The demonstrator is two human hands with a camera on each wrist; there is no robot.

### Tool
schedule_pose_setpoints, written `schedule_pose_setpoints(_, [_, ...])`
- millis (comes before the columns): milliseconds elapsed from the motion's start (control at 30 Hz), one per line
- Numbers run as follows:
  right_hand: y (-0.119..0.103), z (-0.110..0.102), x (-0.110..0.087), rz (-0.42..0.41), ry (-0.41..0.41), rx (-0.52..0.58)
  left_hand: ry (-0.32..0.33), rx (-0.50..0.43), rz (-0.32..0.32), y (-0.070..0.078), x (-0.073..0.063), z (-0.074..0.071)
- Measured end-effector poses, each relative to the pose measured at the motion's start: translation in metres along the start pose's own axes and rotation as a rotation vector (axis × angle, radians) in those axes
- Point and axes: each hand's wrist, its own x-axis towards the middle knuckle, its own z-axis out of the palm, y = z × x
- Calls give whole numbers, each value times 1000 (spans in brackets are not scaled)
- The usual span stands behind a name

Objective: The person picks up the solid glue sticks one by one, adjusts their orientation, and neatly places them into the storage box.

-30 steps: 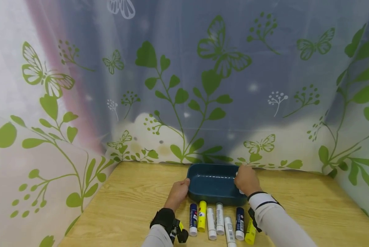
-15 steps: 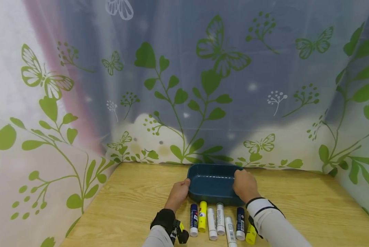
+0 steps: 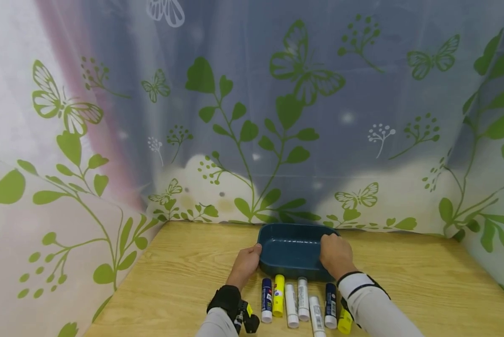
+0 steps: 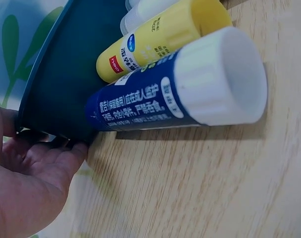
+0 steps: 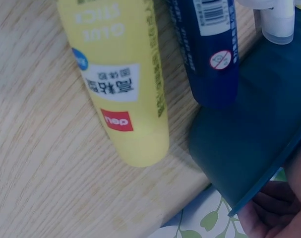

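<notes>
A dark blue-green rectangular tray sits at the back of the wooden table. My left hand grips its left end, thumb at the rim, and in the left wrist view the fingers curl along its outside. My right hand is curled over the tray's right end; its fingers show beyond the rim in the right wrist view. Whatever white cloth-like piece that hand held earlier is hidden by it now. Several glue sticks lie before the tray, among them a dark blue one and a yellow one.
White glue sticks lie between the coloured ones, all roughly in a row. Close behind the tray hangs a printed curtain with leaves and butterflies. Bare wood extends to the right of the right arm.
My right hand has shifted slightly left over the tray's end, and the white piece seen beside it has gone from sight. My left hand keeps its hold; tray and glue sticks stay put.
</notes>
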Motion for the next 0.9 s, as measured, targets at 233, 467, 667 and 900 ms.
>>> schedule_pose_setpoints(233, [-2, 1, -1, 2, -19, 0, -13, -24, -18, -2, 1, 0])
schedule_pose_setpoints(467, [-3, 2, 0, 2, -4, -36, -11, -11, -17, 0, 1, 1])
schedule_pose_setpoints(667, [-2, 6, 1, 3, 6, -40, -17, -10, -11, -2, 3, 1])
schedule_pose_setpoints(900, [-4, 5, 0, 13, -3, -49, -15, -11, -11, -3, 3, 0])
